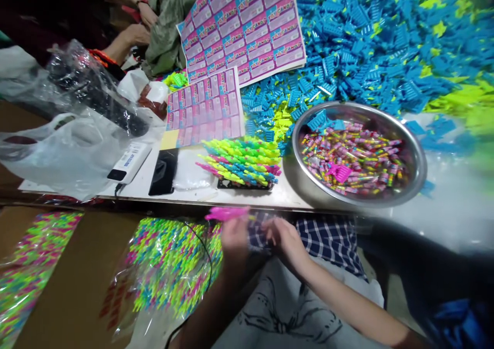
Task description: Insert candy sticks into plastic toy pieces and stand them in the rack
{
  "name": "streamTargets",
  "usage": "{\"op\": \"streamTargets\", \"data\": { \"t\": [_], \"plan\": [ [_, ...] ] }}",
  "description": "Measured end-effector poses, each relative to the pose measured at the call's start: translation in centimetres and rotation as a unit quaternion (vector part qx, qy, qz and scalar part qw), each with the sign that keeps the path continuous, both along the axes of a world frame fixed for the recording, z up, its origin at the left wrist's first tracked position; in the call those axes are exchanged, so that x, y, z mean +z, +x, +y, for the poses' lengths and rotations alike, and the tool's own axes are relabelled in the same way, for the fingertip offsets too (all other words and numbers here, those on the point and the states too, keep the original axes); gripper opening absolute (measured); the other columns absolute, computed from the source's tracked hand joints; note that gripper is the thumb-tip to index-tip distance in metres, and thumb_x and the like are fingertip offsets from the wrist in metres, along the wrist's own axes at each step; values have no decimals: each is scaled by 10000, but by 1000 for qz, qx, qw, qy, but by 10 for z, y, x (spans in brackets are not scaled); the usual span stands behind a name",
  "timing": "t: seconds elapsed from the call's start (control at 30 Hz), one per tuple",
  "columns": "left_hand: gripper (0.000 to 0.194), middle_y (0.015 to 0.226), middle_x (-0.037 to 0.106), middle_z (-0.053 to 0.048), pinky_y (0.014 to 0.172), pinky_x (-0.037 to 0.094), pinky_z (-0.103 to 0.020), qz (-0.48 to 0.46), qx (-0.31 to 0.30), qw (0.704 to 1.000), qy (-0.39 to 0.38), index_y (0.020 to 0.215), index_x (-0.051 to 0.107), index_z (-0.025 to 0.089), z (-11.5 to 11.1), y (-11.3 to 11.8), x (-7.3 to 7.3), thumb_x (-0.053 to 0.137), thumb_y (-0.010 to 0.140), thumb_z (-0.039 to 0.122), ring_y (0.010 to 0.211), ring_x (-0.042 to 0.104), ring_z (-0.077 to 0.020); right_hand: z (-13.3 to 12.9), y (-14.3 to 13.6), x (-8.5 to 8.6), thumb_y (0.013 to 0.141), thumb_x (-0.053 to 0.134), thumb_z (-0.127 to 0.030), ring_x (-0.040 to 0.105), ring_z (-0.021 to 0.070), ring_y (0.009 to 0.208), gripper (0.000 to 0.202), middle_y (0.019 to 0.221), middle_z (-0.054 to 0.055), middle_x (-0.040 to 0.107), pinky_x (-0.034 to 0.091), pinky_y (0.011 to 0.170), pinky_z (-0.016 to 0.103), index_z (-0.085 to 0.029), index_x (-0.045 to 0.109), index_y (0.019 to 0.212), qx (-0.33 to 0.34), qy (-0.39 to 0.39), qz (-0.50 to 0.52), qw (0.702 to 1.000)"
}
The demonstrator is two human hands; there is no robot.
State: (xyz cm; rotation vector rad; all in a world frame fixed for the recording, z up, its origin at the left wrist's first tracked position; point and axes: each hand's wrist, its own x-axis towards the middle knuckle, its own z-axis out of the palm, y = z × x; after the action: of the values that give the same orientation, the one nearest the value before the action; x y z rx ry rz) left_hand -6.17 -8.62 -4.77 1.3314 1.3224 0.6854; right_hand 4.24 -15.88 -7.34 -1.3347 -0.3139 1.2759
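Above the front edge of the table, my left hand [235,238] is closed on a bright pink plastic toy piece [227,213]; motion blurs both. Close by on the right, my right hand [284,238] has its fingers pinched together, and whatever is between them is too small or smeared to make out. Just beyond my hands, a stack of yellow, green, blue and pink plastic toy pieces [241,158] lies on a dark holder [245,185]. Right of it stands a steel bowl [420,158] of small wrapped candies [370,156], with a pink piece [339,172] on top.
Blue and yellow plastic parts [347,35] heap across the back right. Printed label sheets [247,27] lean there. A black phone [163,171], a white device [130,162] and plastic bags [65,153] lie left. Below is a bagged carton [77,266]. Another person's hands [141,24] work back left.
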Motion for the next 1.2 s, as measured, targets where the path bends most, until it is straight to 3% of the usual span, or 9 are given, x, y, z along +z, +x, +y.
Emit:
{"op": "streamTargets", "data": {
  "t": [0.1, 0.2, 0.3, 0.43, 0.73, 0.83, 1.03, 1.2],
  "plan": [
    [293, 1041, 584, -65, 928, 366, -329, 30, 76, 980, 179, 1015, 557, 190, 47, -14, -8, 398, 843, 366, 1012, 516, -192, -3, 4, -6, 811, 447, -422, 481, 125, 556, 322, 607, 3, 531, 381, 516, 230, -162, 628, 753, 33, -10, -73, 997],
    [307, 1019, 594, -84, 944, 361, -345, 99, 36, 950, 295, 993, 562, 175, 87, -19, -24, 351, 864, 358, 1013, 525, -200, -7, 7, -12, 812, 434, -402, 507, 139, 594, 310, 688, 23, 586, 410, 574, 255, -168, 631, 762, 73, -14, -119, 990],
    [333, 1002, 586, -125, 937, 362, -385, 189, -11, 923, 335, 987, 549, 151, 105, -18, -43, 298, 874, 339, 1021, 512, -230, -12, 9, -16, 816, 430, -371, 536, 155, 657, 285, 763, 41, 620, 424, 619, 270, -171, 629, 776, 105, -14, -158, 982],
    [305, 927, 571, -154, 914, 357, -439, 230, -35, 911, 340, 892, 554, 135, 108, -17, -59, 324, 851, 332, 980, 502, -272, -17, 13, -21, 820, 431, -329, 563, 173, 720, 252, 773, 47, 630, 438, 660, 286, -170, 625, 797, 102, -17, -196, 975],
    [237, 759, 515, -121, 871, 357, -481, 264, -49, 907, 324, 795, 517, 150, 111, -21, -72, 326, 830, 285, 910, 503, -295, -19, 14, -32, 811, 444, -290, 579, 191, 776, 214, 795, 48, 642, 446, 712, 311, -181, 628, 801, 111, -15, -218, 969],
    [221, 825, 512, -149, 862, 356, -494, 270, -69, 901, 332, 836, 518, 131, 111, -18, -69, 332, 812, 247, 924, 493, -308, -19, 15, -33, 812, 437, -269, 581, 189, 771, 210, 810, 53, 644, 444, 711, 308, -179, 627, 810, 114, -11, -220, 969],
    [255, 958, 549, -142, 848, 389, -420, 272, -155, 878, 362, 954, 536, 140, 116, -11, -49, 329, 825, 216, 924, 500, -263, -18, 16, -34, 805, 440, -257, 586, 194, 801, 211, 832, 54, 649, 440, 747, 311, -180, 637, 806, 126, -17, -239, 963],
    [259, 944, 561, -139, 840, 390, -387, 270, -162, 864, 393, 958, 542, 132, 119, -10, -47, 327, 834, 206, 923, 507, -253, -16, 13, -37, 792, 461, -223, 592, 191, 783, 195, 825, 54, 657, 450, 739, 309, -178, 647, 831, 125, -18, -264, 956]
  ]
}}
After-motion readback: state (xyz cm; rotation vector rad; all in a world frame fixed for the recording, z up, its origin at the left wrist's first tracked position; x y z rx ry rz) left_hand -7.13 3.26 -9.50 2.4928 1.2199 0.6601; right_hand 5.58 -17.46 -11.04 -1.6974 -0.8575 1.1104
